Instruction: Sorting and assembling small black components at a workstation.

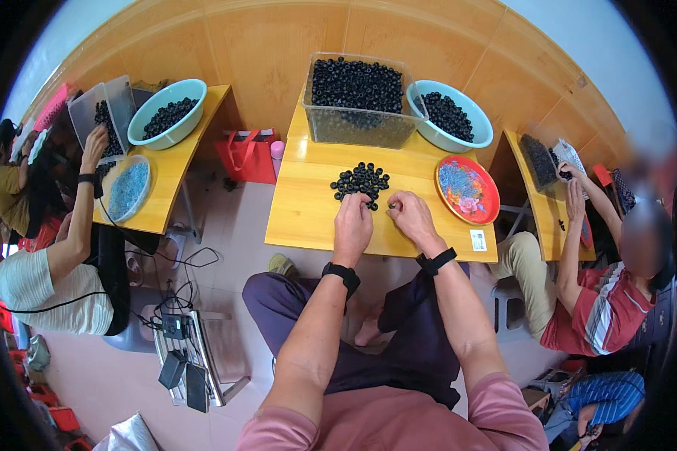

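On the yellow table lies a loose pile of small black round pieces (359, 180), some with a hole in the middle. My left hand (353, 225) is at the near edge of this pile, its fingers closed on one black round piece (373, 205). Close to its right, my right hand (413, 216) has thumb and fingers pinched together by the table top. Whatever is between those fingertips is too small to name. To the right of my right hand sits a red patterned plate (489, 197) with a heap of tiny blue pieces (462, 184) on it.
At the back of my table (297, 218) stand a clear plastic bin (361, 129) and a light-blue basin (480, 134), both holding black pieces. People work at side tables left and right. A red bag (250, 158) and pink bottle (277, 149) are left of my table; a metal stand with cables (203, 361) is on the floor.
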